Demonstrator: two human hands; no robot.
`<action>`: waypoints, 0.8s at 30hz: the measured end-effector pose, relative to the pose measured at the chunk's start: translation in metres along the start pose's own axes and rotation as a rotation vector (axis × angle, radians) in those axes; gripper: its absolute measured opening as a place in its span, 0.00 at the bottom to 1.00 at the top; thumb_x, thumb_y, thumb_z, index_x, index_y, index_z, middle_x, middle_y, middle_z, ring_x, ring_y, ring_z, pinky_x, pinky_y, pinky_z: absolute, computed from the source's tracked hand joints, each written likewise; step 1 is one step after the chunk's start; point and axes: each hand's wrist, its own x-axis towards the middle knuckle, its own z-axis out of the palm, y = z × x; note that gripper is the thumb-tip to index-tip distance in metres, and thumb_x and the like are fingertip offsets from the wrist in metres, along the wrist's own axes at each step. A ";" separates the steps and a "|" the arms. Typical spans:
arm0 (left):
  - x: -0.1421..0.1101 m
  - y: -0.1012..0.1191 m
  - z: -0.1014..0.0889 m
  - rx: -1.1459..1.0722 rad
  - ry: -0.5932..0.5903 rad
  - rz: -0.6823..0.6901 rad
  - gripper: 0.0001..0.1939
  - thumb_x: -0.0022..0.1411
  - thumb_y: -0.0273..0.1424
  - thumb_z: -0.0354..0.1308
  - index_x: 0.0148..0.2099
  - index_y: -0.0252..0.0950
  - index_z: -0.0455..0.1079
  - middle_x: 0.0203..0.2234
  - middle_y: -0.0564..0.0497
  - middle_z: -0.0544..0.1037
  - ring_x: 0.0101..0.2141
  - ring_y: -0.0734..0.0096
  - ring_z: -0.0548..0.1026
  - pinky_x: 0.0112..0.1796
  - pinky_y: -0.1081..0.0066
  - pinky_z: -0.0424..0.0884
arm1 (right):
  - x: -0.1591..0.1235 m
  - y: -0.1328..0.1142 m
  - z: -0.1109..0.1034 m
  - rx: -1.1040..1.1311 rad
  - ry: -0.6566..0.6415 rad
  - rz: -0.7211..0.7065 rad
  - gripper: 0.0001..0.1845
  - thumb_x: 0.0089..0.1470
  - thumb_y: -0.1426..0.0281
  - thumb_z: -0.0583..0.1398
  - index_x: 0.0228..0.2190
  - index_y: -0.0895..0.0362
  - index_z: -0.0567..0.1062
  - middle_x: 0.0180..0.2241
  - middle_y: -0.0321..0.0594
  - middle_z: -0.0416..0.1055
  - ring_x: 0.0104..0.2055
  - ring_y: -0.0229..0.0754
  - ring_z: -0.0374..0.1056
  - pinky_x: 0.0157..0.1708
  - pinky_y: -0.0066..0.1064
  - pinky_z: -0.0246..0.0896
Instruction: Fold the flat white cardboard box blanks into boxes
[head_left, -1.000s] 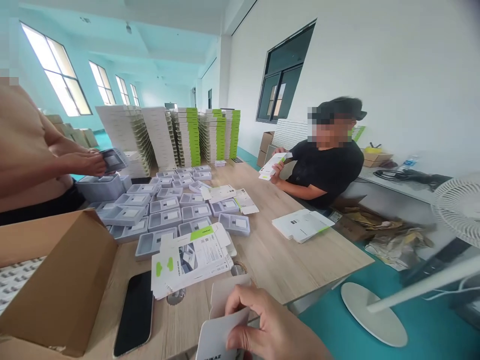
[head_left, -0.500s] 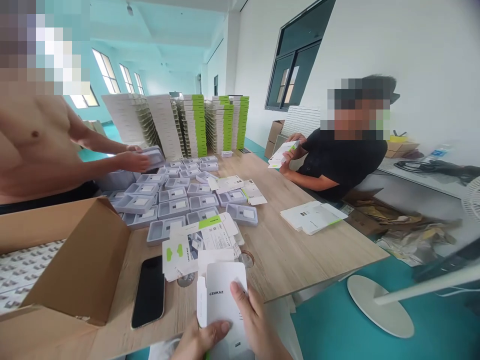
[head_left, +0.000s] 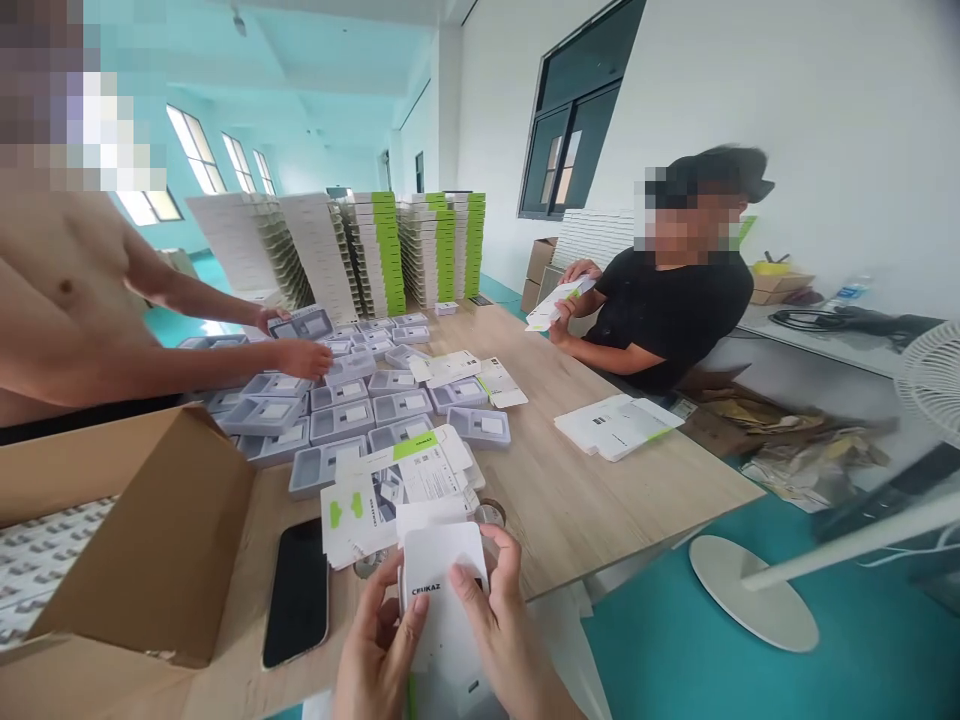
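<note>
A white carton (head_left: 442, 625) printed CEUKAZ is held between both my hands at the table's near edge, its flap end pointing away from me. My left hand (head_left: 381, 635) grips the carton's left side, thumb on the face just below the lettering. My right hand (head_left: 501, 620) holds the right side, thumb flat on the face and index finger bent at the upper corner. Just beyond lies a pile of flat printed cartons (head_left: 409, 480), white with green patches. A black phone (head_left: 298, 592) rests to the left of my hands.
Grey plastic trays (head_left: 341, 420) cover the table's left middle. An open cardboard box (head_left: 150, 540) stands near left. Tall stacks of boxes (head_left: 386, 250) rise behind. One co-worker (head_left: 127, 340) handles trays; another (head_left: 667, 290) holds a carton. More flat cartons (head_left: 616, 425) lie right, near a fan (head_left: 754, 595).
My left hand has moved up the carton's left side, and my right index finger now bends at its top corner. The left co-worker's hands have spread apart over the trays.
</note>
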 end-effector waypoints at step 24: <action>-0.025 0.050 0.043 -0.066 0.338 0.429 0.27 0.69 0.60 0.57 0.33 0.42 0.73 0.47 0.45 0.77 0.43 0.58 0.76 0.44 0.63 0.76 | -0.036 -0.015 0.024 0.136 0.053 -0.281 0.19 0.69 0.46 0.58 0.45 0.47 0.67 0.62 0.53 0.75 0.60 0.52 0.76 0.55 0.35 0.74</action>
